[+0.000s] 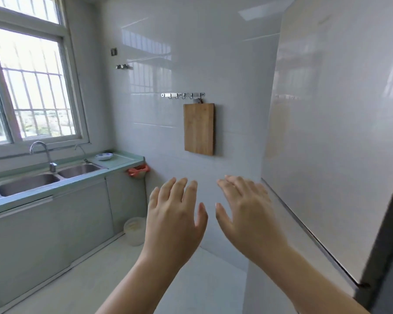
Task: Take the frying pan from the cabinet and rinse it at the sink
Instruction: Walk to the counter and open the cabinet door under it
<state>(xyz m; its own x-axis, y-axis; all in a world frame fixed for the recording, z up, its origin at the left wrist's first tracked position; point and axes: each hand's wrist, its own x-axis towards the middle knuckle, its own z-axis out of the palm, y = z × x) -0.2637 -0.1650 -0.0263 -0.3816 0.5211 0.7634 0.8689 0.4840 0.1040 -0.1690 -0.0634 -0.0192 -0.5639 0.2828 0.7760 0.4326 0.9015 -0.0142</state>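
Left hand (175,220) and right hand (247,214) raised, fingers (166,191) apart, holding nothing. Double sink (48,177) left of hands, in green counter (120,164); cabinet (82,211) below sink.

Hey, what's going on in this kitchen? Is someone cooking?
Not yet. A person stands in a small kitchen with the left hand and the right hand raised in front, fingers spread, holding nothing. No frying pan is in sight. The cabinet doors under the counter are closed, and the sink lies off to the left.
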